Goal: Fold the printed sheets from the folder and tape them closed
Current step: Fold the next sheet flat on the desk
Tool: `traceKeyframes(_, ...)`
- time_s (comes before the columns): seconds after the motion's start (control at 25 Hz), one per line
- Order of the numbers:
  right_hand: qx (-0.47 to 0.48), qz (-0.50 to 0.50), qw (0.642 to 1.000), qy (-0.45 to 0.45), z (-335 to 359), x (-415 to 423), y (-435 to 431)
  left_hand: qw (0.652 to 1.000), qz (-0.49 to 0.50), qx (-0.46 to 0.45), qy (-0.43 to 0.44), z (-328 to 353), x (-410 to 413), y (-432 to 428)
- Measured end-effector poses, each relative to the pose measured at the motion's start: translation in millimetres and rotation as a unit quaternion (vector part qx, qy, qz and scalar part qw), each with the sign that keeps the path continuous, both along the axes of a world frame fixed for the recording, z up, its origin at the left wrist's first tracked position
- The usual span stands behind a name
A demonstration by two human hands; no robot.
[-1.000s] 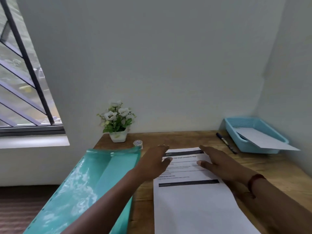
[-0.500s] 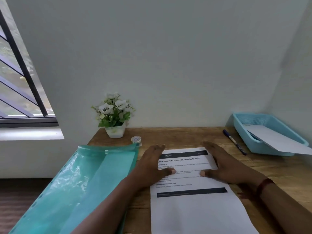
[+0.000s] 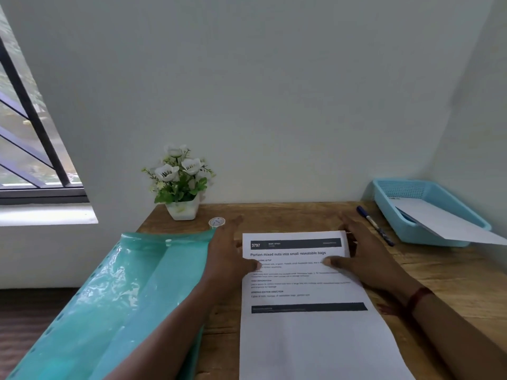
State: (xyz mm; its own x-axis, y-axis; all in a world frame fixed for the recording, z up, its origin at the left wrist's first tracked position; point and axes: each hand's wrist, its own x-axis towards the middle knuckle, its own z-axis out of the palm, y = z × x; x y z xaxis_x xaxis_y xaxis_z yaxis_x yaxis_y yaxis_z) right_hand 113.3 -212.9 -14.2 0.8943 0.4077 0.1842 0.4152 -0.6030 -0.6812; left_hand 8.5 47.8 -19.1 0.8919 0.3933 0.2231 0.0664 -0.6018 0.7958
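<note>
**Both hands flat on printed sheet, unfolded, centre of desk**

Printed sheet [image 3: 307, 297] lies flat and unfolded on the wooden desk [image 3: 288, 215], its long side running near to far. The far end has a dark header bar and the title "Portion mixed nuts into small resealable bags". The near half is mostly blank and runs out of the bottom of the frame.

Left hand [image 3: 227, 253] is palm down at the sheet's far-left edge. Its fingers are straight and close together, pointing far, and lie off the paper. The thumb is spread out, with its tip pressing on the sheet's left margin.

Right hand [image 3: 365, 259] is palm down at the far-right edge. Its fingers are straight and slightly apart, a bit blurred, and lie along the sheet's right edge. The thumb reaches left onto the printed text. Neither hand grips anything. A dark red band [image 3: 418, 297] is on the right wrist.

Teal translucent folder [image 3: 109, 297] lies left of the sheet, flap open, overhanging the desk's left edge. The left forearm crosses above it.

Small tape roll [image 3: 216, 222] sits on the desk just left of the left fingertips. Contact cannot be told.

Flower pot [image 3: 182, 208] with white flowers stands far left by the wall. Blue pen [image 3: 374, 225] lies far right of the sheet. Blue tray [image 3: 419, 238] is in the far-right corner, with a white paper [image 3: 450, 223] sticking out over its near rim. A barred window [image 3: 27, 133] is at far left.
</note>
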Motion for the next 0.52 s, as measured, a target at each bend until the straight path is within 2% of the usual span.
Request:
traceKeyframes(0.12, 0.06, -0.022, 0.998, -0.019, 2.9, -1.7, -1.5, 1.0, 0.001, -0.029, -0.002, 4.8, -1.8, -3.1)
traceKeyframes(0.2, 0.067, -0.031, 0.996, -0.051, 5.0, -3.4, -1.4, 1.0, -0.003, -0.015, -0.021, 9.4, -6.0, -6.0)
traceKeyframes(0.36, 0.002, -0.046, 0.988, -0.147, 4.5, -4.8, -3.0, 0.994, -0.011, 0.086, -0.072, 14.3, -12.8, -10.5)
traceKeyframes(0.52, -0.04, 0.043, 0.97, -0.236, 5.6, -14.5, -6.8, 0.975, -0.055, 0.207, -0.054, 17.4, -15.3, -9.4)
